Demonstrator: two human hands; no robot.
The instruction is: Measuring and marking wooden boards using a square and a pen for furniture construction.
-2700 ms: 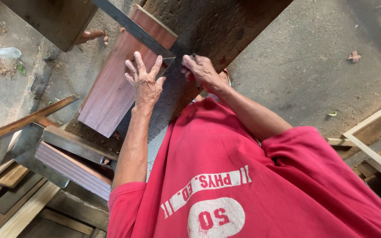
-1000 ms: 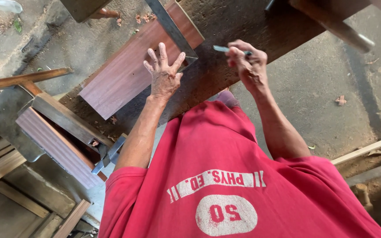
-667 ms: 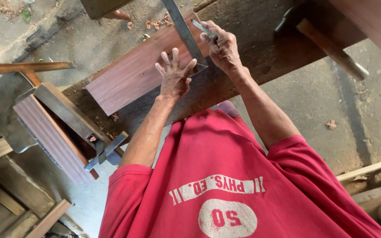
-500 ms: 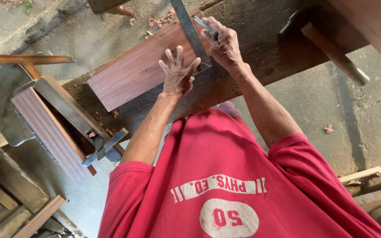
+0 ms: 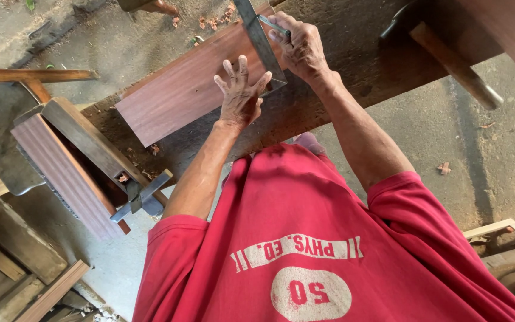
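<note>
A reddish-brown board (image 5: 174, 92) lies on a rough, dark workbench (image 5: 341, 65). A metal square (image 5: 257, 36) rests across the board's right end, its corner at the near edge. My left hand (image 5: 239, 92) lies on the board with its fingers spread and its thumb pressing on the square's corner. My right hand (image 5: 299, 48) holds a thin pencil (image 5: 272, 24) with its tip against the right edge of the square's blade. My red shirt fills the bottom of the view.
A hammer with a wooden handle (image 5: 454, 62) lies on the bench at the upper right. At the left, another reddish board (image 5: 61, 179) sits clamped beside a metal bar (image 5: 141, 197). Planks lie at the lower left, a pale wooden frame (image 5: 496, 229) at the right.
My right hand has swung left from over the bench and brought the pencil to the square's blade. My left hand has stayed spread on the board and square.
</note>
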